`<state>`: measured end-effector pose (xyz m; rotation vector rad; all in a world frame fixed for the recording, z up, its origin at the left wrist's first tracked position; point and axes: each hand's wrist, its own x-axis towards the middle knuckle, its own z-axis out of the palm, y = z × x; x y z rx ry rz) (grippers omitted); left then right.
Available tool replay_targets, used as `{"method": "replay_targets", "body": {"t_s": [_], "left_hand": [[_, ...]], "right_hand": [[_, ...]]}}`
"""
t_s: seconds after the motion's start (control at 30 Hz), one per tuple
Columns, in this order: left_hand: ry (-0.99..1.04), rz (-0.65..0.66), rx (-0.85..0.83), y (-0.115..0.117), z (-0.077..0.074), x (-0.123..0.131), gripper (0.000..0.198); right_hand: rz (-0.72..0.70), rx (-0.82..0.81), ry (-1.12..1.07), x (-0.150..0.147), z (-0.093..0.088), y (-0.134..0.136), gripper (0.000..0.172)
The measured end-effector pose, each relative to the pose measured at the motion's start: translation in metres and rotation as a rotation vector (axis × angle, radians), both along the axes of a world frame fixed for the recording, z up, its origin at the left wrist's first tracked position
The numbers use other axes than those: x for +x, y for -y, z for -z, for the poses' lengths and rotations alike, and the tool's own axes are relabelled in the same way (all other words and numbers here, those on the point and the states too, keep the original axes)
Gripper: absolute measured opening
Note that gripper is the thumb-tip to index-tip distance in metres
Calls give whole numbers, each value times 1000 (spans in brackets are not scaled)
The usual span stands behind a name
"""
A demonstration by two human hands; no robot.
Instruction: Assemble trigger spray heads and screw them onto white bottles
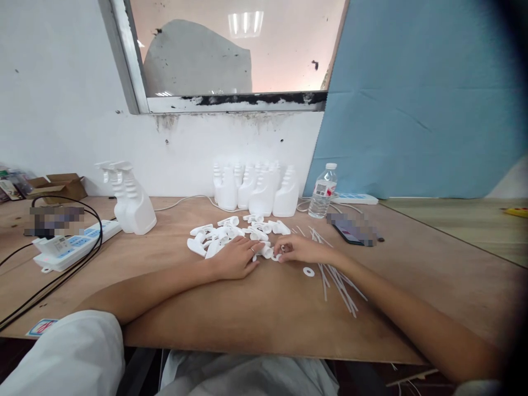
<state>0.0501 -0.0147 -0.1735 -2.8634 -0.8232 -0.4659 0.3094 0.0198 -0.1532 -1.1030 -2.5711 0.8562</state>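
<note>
Below a scuffed window (239, 55), white spray heads (218, 235) lie heaped on a brown table (256, 319). A left hand (236, 258) rests over the near edge of the pile, its grip hidden from me; the right hand (295, 249) curls narrowly beside it, and whether it holds anything I cannot tell. Thin tubes (339, 282) lie nearby; white bottles (260, 197) stand behind.
</note>
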Motion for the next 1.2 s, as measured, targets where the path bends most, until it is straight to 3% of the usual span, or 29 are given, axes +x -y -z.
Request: {"method": "replay_targets", "body": {"t_s": [0.13, 0.27, 0.5, 0.67, 0.8, 1.07, 1.2], "left_hand": [[43, -44, 36, 8, 7, 3, 39], [99, -43, 29, 11, 4, 3, 36], [244, -74, -165, 4, 3, -2, 38], [340, -82, -336, -1, 0, -7, 29], [384, -67, -386, -1, 0, -7, 21], [374, -17, -377, -4, 2, -9, 32], [443, 34, -383, 0, 3, -12, 34]], "right_hand": [[87, -53, -153, -7, 11, 1, 35], [121, -20, -215, -9, 18, 1, 29], [91, 533, -71, -16, 23, 10, 18], [62, 746, -212, -28, 19, 26, 22], [-46, 878, -232, -34, 21, 34, 22], [-219, 854, -227, -33, 24, 32, 29], [-212, 812, -225, -34, 22, 35, 28]]}}
